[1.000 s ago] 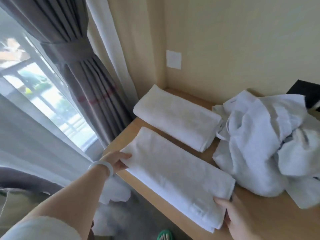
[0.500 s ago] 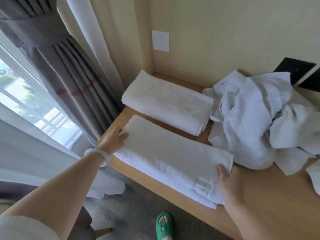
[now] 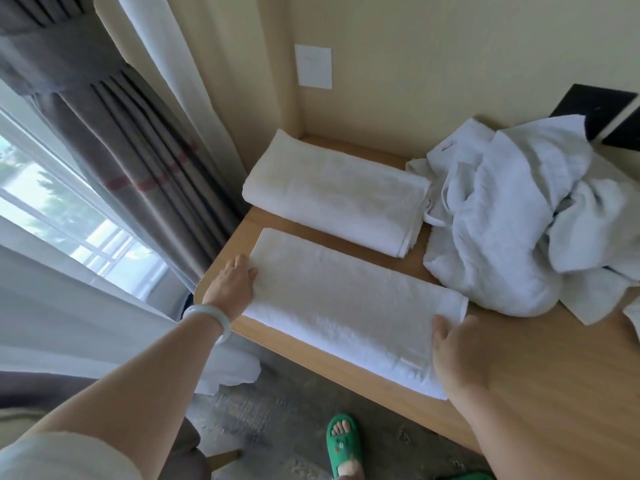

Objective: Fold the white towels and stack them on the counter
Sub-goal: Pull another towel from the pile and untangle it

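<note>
No longer gripping, the left hand [image 3: 232,282] and right hand [image 3: 453,348] press flat-fingered on the 9 and 3 o'clock ends of the long towel [image 3: 346,306]. It lies on the bench [image 3: 554,375], at 6 o'clock of the folded towel [image 3: 336,192], probably ready for halving.

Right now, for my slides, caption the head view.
Left hand, right hand touching ends of folded towel on counter.

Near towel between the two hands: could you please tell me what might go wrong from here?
The near towel lies at the front edge of the counter, so a tug from the left hand or right hand might slide it off. The unfolded pile sits beside its right end and could snag during lifting.
</note>
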A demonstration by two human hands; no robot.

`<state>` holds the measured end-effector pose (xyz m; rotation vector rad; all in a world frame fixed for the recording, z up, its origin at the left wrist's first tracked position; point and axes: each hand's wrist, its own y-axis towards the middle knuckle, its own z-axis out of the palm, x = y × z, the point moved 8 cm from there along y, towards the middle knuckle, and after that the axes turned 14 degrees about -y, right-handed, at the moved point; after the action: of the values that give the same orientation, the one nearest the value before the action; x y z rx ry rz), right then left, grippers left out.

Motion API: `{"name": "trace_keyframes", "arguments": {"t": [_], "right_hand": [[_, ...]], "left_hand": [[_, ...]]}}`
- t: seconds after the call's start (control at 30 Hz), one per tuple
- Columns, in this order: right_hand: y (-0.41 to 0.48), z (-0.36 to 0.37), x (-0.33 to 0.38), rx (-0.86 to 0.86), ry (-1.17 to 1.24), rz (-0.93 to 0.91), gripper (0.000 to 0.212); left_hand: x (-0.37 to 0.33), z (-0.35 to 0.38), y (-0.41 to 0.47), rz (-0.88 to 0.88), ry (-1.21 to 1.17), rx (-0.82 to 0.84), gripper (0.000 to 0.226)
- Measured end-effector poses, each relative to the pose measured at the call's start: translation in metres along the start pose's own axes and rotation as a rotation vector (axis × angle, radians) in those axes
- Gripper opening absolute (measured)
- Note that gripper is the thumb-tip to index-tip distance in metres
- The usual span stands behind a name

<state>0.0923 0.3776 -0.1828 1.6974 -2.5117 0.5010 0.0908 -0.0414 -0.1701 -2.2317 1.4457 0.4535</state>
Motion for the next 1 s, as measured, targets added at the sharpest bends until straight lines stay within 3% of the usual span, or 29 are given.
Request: {"name": "trace_keyframes", "arguments": {"t": [0.1,0.17,0.23,0.37,0.5,0.73,0.9,0.97,1.0], "right_hand": [[-0.01,-0.022,0.038,-0.226,-0.293,-0.273,0.07],[-0.03,-0.014,0.086,-0.241,-0.316,-0.543,0.066],[-0.046,0.015,0.118,-0.142,-0.332,-0.661,0.062],[-0.049,0.061,0.108,-0.017,-0.441,-0.623,0.068],[-0.043,0.057,0.075,-0.076,-0.424,-0.535,0.07],[-0.043,0.046,0.049,0.113,-0.379,-0.458,0.07],[-0.015,-0.012,0.056,0.047,-0.188,-0.446,0.083],[-0.003,-0.027,0.048,0.118,0.035,-0.355,0.093],[0.004,-0.033,0.045,0.171,0.131,-0.312,0.086]], "left_hand": [[-0.03,-0.011,-0.001,0.1,0.123,-0.146,0.047],[-0.073,0.01,-0.012,0.26,0.128,-0.04,0.061],[-0.105,0.05,-0.033,0.432,0.215,0.122,0.063],[-0.095,0.089,-0.047,0.542,0.294,0.284,0.059],[-0.087,0.084,-0.04,0.58,0.309,0.282,0.062],[-0.085,0.082,-0.042,0.583,0.245,0.275,0.064],[-0.11,0.079,-0.025,0.574,0.255,0.249,0.065],[-0.137,0.081,-0.018,0.554,0.217,0.223,0.072],[-0.152,0.084,-0.015,0.549,0.182,0.211,0.075]]}}
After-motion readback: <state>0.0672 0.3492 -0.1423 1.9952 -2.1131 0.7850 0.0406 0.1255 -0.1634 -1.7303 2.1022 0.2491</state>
